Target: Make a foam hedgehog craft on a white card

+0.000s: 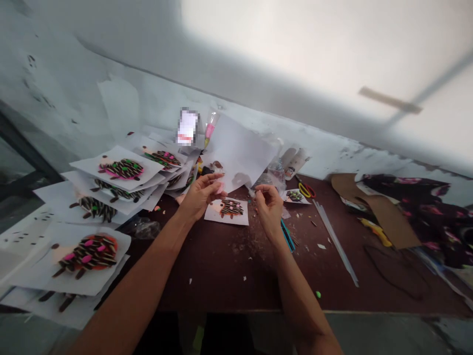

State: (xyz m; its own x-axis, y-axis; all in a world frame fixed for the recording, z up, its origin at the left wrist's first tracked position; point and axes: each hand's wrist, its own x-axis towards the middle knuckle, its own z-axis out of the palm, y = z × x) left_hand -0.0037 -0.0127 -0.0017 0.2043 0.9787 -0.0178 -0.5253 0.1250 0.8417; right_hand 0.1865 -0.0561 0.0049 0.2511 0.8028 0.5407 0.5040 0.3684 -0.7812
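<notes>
My left hand [205, 195] pinches a small lump of pink modelling clay [220, 188] between thumb and fingers. Just below it on the table lies a white card with a hedgehog picture [232, 207], its body striped dark and light with pink dots and an orange edge. To the right of that card, my right hand [268, 207] is closed, thumb against fingertips. What it holds, if anything, is too small to make out. Both hands are raised above the tabletop, apart from each other.
Stacked hedgehog cards [129, 167] fill the left side. A phone [187, 127] leans at the back beside a piping bag [210, 129]. Scissors [306, 190], teal sticks [287, 236], clear glue sticks [336, 244] and a yellow glue gun [375, 231] lie rightward. Scraps dot the brown table [221, 266].
</notes>
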